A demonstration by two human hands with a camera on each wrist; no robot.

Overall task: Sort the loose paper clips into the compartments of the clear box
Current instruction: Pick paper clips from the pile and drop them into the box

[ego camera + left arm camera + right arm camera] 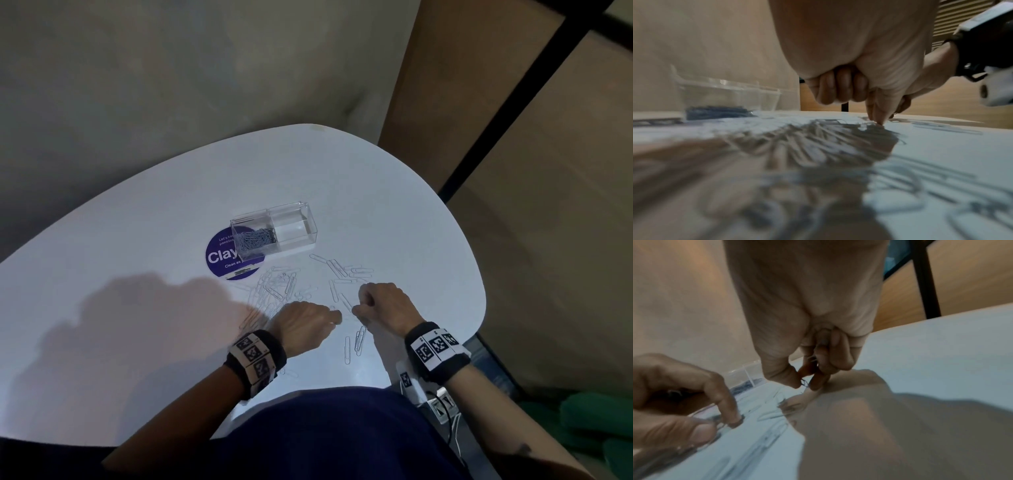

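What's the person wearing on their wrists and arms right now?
Both forearms are bare, with no sleeves. Each wrist carries a black band: left band, right band, each with white square tags printed with black coded patterns. A white camera unit with thin cables hangs under the right wrist.

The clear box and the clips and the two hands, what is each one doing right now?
clear box: open on top; left compartment holds small clips, right compartment bare.
loose paper clips: scattered flat on the white table.
left hand: fingers curled, fingertip pressing at a clip on the table.
right hand: fingers pinching a small clip.
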